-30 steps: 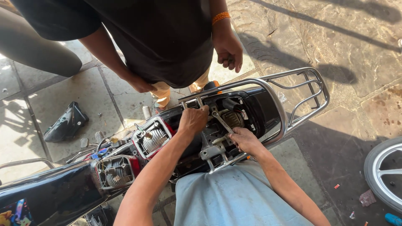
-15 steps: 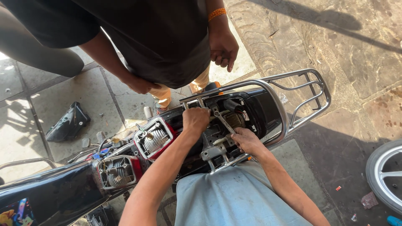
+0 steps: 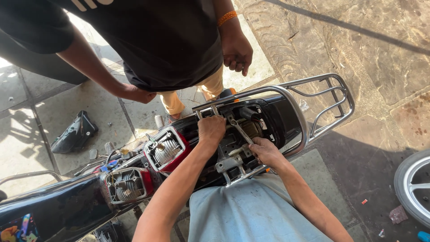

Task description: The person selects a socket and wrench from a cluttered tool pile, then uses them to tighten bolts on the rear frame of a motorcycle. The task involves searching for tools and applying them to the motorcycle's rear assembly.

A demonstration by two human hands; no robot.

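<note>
- My left hand (image 3: 211,129) grips the motorcycle frame (image 3: 268,92) at frame centre.
- My right hand (image 3: 265,151) is closed on a wrench (image 3: 240,130), just right of centre, over the open seat bay.
- Another person's hand (image 3: 236,49) hangs above.

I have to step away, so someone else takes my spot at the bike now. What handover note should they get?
Left hand: closed on the frame area under the removed seat, by the chrome rail.
Right hand: gripping a metal wrench that reaches into the frame.
Done: seat is off, and two red-rimmed housings sit exposed.
Left: the wrench is engaged; I cannot tell whether the fastener is loose or tight.
A person in a black shirt stands opposite.
</note>
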